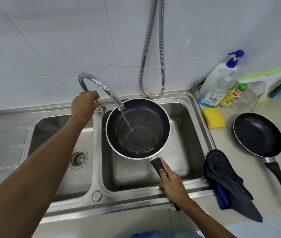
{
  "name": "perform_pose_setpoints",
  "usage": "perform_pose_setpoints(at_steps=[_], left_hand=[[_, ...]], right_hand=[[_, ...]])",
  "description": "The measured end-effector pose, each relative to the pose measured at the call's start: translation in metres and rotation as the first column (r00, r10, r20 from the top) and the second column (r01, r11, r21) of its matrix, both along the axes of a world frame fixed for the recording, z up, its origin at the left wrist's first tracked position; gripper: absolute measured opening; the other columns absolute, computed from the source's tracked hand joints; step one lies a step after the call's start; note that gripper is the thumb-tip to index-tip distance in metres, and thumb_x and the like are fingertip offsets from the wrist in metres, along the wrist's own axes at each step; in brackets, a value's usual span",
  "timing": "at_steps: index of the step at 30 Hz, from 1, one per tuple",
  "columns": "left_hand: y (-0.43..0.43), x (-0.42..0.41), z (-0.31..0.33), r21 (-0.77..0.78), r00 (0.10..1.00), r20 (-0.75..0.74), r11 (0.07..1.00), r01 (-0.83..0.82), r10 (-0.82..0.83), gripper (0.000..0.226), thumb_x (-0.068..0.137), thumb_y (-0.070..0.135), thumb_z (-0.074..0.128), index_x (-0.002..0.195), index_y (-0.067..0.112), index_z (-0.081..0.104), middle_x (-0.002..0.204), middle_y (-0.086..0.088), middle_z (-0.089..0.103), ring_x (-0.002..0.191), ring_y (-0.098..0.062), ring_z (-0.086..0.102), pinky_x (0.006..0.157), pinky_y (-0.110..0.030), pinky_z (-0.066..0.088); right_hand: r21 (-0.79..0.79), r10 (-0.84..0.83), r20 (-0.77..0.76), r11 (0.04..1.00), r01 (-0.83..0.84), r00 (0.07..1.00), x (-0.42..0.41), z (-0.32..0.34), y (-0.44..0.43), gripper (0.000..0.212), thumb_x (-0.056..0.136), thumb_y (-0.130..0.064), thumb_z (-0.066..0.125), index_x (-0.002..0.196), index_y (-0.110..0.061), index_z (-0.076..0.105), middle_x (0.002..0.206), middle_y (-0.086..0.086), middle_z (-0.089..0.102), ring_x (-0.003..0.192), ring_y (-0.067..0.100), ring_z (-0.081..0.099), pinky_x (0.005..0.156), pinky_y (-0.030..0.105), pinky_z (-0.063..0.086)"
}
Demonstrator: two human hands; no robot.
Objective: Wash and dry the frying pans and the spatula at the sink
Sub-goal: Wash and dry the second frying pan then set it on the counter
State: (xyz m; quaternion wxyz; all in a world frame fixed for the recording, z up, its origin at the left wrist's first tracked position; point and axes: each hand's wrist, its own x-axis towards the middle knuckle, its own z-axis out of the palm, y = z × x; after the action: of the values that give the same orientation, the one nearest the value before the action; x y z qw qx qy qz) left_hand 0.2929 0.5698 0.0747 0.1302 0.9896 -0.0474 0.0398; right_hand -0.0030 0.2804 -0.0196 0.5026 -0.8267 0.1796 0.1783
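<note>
Above the sink's [194, 107] right basin, the first frying pan [146, 115] fills under the tap [102, 83]: rinsing, I judge. The second frying pan [258, 133] waits on the worktop [239, 212] right of the sink. The right hand [172, 184] grips the first pan's handle, and the left hand [84, 105] curls round the tap's base. The next move calls for the sponge [213, 117].

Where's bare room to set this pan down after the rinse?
Free: the left basin around its drain, and the ribbed drainboard left of it. On the counter only a narrow strip between sponge, cloth and the second pan. Crowded: the back right corner with the bottles.
</note>
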Motion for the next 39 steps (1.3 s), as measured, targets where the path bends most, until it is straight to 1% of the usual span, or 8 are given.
perform_pose_setpoints(at_steps=[6, 12, 16, 20, 25, 29, 34, 39], left_hand=[[-0.016, -0.002, -0.005, -0.082, 0.990, 0.012, 0.987, -0.136, 0.138, 0.022, 0.087, 0.020, 0.076, 0.108, 0.015, 0.072, 0.108, -0.011, 0.075, 0.097, -0.040, 0.068, 0.082, -0.046, 0.053], [-0.044, -0.098, -0.019, -0.452, 0.921, 0.017, 0.825, -0.340, 0.389, 0.025, 0.094, 0.040, 0.067, 0.109, 0.024, 0.055, 0.099, 0.004, 0.065, 0.089, -0.020, 0.062, 0.072, -0.034, 0.045], [-0.075, -0.198, -0.040, -0.477, 0.915, -0.122, 0.785, -0.395, 0.386, 0.025, 0.098, 0.044, 0.062, 0.092, 0.022, 0.052, 0.070, 0.006, 0.058, 0.063, -0.015, 0.058, 0.057, -0.031, 0.044], [-0.108, -0.254, -0.063, -0.490, 0.866, -0.376, 0.722, -0.488, 0.330, 0.030, 0.096, 0.051, 0.061, 0.090, 0.023, 0.056, 0.075, 0.008, 0.063, 0.072, -0.016, 0.064, 0.068, -0.033, 0.053], [-0.159, -0.268, -0.070, -0.520, 0.572, -0.820, 0.387, -0.761, 0.025, 0.062, 0.085, 0.070, 0.065, 0.095, 0.009, 0.072, 0.090, -0.007, 0.076, 0.085, -0.024, 0.071, 0.086, -0.047, 0.060], [-0.190, -0.260, -0.073, -0.437, 0.411, -0.887, 0.098, -0.894, -0.208, 0.070, 0.072, 0.069, 0.079, 0.103, 0.007, 0.075, 0.091, -0.010, 0.077, 0.091, -0.027, 0.075, 0.089, -0.043, 0.061], [-0.217, -0.258, -0.077, -0.454, 0.444, -0.887, 0.061, -0.889, -0.123, 0.044, 0.085, 0.043, 0.080, 0.103, 0.004, 0.072, 0.088, -0.009, 0.077, 0.088, -0.026, 0.075, 0.089, -0.040, 0.061], [-0.239, -0.258, -0.072, -0.574, 0.576, -0.818, 0.077, -0.815, -0.001, 0.030, 0.090, 0.035, 0.071, 0.083, 0.006, 0.068, 0.069, -0.005, 0.070, 0.070, -0.023, 0.068, 0.068, -0.033, 0.056]], right_hand=[[0.082, -0.016, -0.005, 0.996, 0.017, 1.000, 0.000, 0.002, -0.010, 0.047, 0.108, -0.031, 0.039, 0.146, -0.058, 0.034, 0.061, -0.003, 0.054, 0.053, 0.009, 0.051, 0.051, 0.028, 0.046], [0.153, -0.038, -0.001, 0.988, 0.038, 0.999, -0.004, 0.001, -0.005, 0.049, 0.108, -0.033, 0.038, 0.134, -0.074, 0.036, 0.060, -0.004, 0.054, 0.056, 0.011, 0.052, 0.052, 0.030, 0.044], [0.181, -0.057, -0.007, 0.982, 0.057, 0.998, -0.008, 0.006, 0.003, 0.047, 0.107, -0.031, 0.039, 0.135, -0.069, 0.040, 0.061, -0.004, 0.053, 0.054, 0.010, 0.049, 0.049, 0.028, 0.041], [0.170, -0.051, -0.004, 0.984, 0.051, 0.999, -0.013, 0.011, 0.011, 0.047, 0.106, -0.027, 0.040, 0.140, -0.059, 0.041, 0.062, 0.000, 0.057, 0.054, 0.012, 0.053, 0.049, 0.028, 0.045], [0.148, -0.027, 0.000, 0.989, 0.027, 1.000, -0.018, 0.019, 0.015, 0.036, 0.107, -0.030, 0.036, 0.136, -0.052, 0.041, 0.071, -0.001, 0.062, 0.056, 0.009, 0.058, 0.049, 0.024, 0.045], [0.084, -0.008, 0.028, 0.996, 0.005, 1.000, -0.019, 0.023, 0.013, 0.024, 0.104, -0.036, 0.033, 0.124, -0.048, 0.039, 0.099, -0.001, 0.070, 0.076, 0.010, 0.068, 0.062, 0.028, 0.057], [0.034, -0.008, 0.052, 0.999, 0.007, 0.999, -0.021, 0.031, -0.004, 0.014, 0.105, -0.033, 0.033, 0.116, -0.040, 0.037, 0.100, -0.002, 0.069, 0.083, 0.013, 0.071, 0.072, 0.043, 0.063], [-0.075, 0.129, 0.064, 0.989, -0.124, 0.990, -0.014, 0.048, -0.037, 0.017, 0.106, -0.036, 0.031, 0.118, -0.037, 0.043, 0.090, 0.000, 0.070, 0.070, 0.013, 0.067, 0.058, 0.033, 0.056]])
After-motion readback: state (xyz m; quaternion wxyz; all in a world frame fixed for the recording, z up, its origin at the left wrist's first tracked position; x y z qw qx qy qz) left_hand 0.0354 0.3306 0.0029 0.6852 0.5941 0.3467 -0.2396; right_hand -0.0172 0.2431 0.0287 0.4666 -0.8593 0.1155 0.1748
